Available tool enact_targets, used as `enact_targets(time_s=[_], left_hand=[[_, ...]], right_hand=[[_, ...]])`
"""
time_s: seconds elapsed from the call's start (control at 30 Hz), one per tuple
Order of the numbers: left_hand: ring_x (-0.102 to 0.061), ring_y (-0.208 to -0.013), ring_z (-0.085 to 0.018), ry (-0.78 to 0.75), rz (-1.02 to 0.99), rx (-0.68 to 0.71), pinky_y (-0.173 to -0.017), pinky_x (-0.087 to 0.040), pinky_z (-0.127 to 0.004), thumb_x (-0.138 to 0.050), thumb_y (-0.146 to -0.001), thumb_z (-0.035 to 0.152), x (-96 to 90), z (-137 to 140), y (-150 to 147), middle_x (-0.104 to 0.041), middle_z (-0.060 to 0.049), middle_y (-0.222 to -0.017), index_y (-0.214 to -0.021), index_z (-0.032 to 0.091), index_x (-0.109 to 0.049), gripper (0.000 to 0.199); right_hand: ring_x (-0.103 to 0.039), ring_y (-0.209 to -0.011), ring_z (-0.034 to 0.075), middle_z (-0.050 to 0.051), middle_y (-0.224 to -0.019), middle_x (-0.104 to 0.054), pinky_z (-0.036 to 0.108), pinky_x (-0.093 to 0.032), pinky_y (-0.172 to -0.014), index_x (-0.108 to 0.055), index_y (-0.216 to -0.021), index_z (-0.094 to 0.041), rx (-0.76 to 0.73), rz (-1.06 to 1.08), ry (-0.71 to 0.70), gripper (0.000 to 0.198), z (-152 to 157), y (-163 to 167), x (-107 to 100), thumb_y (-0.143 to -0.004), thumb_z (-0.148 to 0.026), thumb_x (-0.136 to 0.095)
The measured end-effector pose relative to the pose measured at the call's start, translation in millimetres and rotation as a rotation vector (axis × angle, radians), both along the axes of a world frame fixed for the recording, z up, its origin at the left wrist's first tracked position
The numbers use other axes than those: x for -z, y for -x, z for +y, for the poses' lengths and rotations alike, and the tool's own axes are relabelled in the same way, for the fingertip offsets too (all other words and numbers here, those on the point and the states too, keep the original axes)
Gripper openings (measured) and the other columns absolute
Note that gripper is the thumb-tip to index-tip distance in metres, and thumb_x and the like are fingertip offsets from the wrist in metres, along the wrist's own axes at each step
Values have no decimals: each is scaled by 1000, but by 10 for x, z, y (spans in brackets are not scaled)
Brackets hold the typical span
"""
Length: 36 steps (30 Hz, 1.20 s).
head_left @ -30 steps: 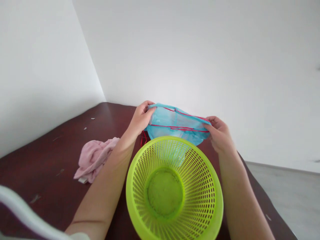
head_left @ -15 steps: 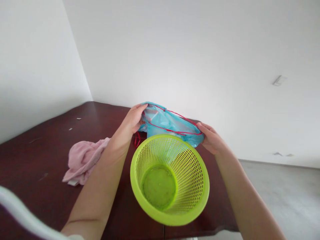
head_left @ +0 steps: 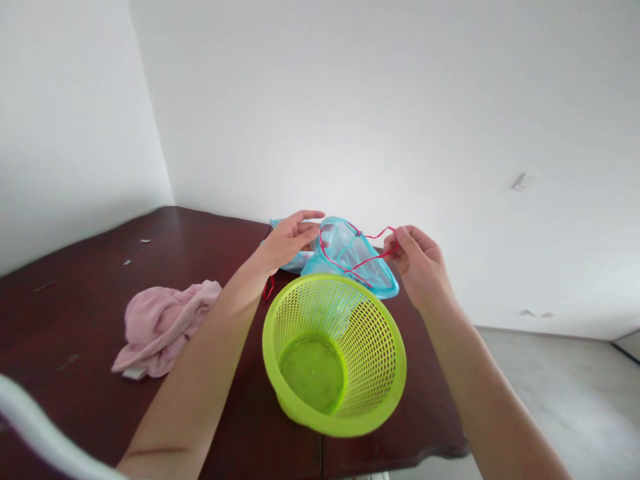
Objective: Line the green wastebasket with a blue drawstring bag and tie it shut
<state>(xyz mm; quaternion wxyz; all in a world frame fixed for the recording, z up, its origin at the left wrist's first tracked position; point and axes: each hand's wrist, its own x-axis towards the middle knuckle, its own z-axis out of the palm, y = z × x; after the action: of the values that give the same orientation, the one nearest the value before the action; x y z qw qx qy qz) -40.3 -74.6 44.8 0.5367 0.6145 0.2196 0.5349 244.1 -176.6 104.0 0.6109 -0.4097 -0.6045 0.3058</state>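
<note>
A translucent blue plastic bag (head_left: 367, 261) with a red drawstring (head_left: 361, 275) rests behind a green plastic basket (head_left: 285, 399). At the bag's left edge is my left hand (head_left: 289, 239), its thumb and a finger pinching the plastic beside the cord while the index finger stretches out. My right hand (head_left: 419, 261) is closed on a loop of the drawstring, pulled out to the right of the bag's mouth. The basket stands tilted toward me between my forearms, and its bottom shows bare. More blue plastic (head_left: 295, 261) lies partly hidden behind my left hand.
A crumpled pink cloth (head_left: 163, 327) lies on the dark red wooden table (head_left: 75, 300), left of my left forearm. Small scraps (head_left: 145, 241) dot the far left of the tabletop. White walls (head_left: 310, 100) stand behind, and grey floor (head_left: 540, 387) shows at right.
My right hand has gone from the bag's rim to the drawstring and drawn a loop outward. My left hand has shifted right, its index finger now extended. The bag's mouth has narrowed.
</note>
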Motion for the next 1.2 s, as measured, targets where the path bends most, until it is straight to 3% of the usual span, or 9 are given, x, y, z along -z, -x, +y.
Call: enact_targets(time_s=[0.07, 0.17, 0.3, 0.43, 0.57, 0.73, 0.83, 1.03, 1.2], left_hand=[[-82, -90, -19, -106, 117, -105, -71, -60, -26, -85, -107, 31, -9, 3, 13, -91, -11, -119, -148, 23, -76, 43], [-83, -103, -21, -309, 343, -294, -84, -64, -31, -79, -106, 24, 7, 35, 65, -89, -11, -129, -135, 23, -80, 29], [-80, -110, -25, -466, 569, -435, -89, -64, -37, -81, -103, 27, 68, 78, 110, -83, -12, -138, -130, 25, -84, 27], [-76, -100, -25, -489, 608, -522, -90, -60, -39, -81, -104, 28, 106, 115, 80, -83, -10, -117, -116, 23, -84, 14], [-73, -88, -21, -323, 435, -311, -83, -57, -35, -73, -110, 38, 112, 158, 29, -81, -7, -96, -100, 22, -76, 19], [-68, -77, -15, -101, 172, 40, -75, -56, -29, -84, -106, 57, 102, 146, 12, -74, -2, -89, -104, 20, -74, 38], [-69, -78, -15, -92, 155, 61, -75, -57, -28, -88, -103, 62, 68, 101, 34, -75, -2, -90, -105, 20, -76, 44], [-70, -83, -17, -165, 220, 25, -79, -58, -30, -80, -108, 71, 41, 54, -2, -75, -3, -91, -97, 20, -74, 52], [-63, -74, -15, -215, 198, 33, -68, -51, -28, -95, -96, 60, 122, 133, -122, -71, -1, -85, -103, 21, -78, 44]], right_hand=[[-72, -90, 20, 5, -102, -81, 37, -63, -85, -72, -91, -29, -111, 21, 17, 43, -2, 137, -92, -104, -67, -87], [-77, -100, 20, 6, -119, -87, 38, -63, -94, -71, -89, -27, -218, 67, 44, 44, 66, 282, -154, -104, -65, -88], [-75, -104, 20, 6, -127, -89, 37, -58, -95, -78, -84, -26, -113, -56, 2, 38, 152, 353, -151, -105, -56, -86], [-73, -105, 22, 7, -127, -88, 38, -59, -93, -82, -82, -25, -137, -72, -17, 31, 133, 398, -150, -104, -48, -82], [-76, -115, 25, 7, -133, -86, 44, -63, -105, -80, -90, -25, -245, -60, 35, 17, 148, 493, -85, -100, -37, -76], [-76, -98, 22, 2, -106, -82, 43, -65, -97, -76, -103, -27, -217, -271, 125, 11, 301, 640, 119, -95, -29, -69], [-74, -87, 21, 2, -99, -80, 40, -62, -85, -73, -111, -27, -150, -411, 50, 14, 372, 687, 233, -99, -27, -65], [-74, -111, 29, 8, -115, -81, 49, -59, -103, -67, -110, -28, 37, -833, -331, 13, 352, 716, 300, -103, -21, -75], [-74, -116, 31, 10, -121, -78, 49, -59, -105, -70, -115, -27, 63, -937, -396, 15, 340, 650, 258, -105, -24, -80]])
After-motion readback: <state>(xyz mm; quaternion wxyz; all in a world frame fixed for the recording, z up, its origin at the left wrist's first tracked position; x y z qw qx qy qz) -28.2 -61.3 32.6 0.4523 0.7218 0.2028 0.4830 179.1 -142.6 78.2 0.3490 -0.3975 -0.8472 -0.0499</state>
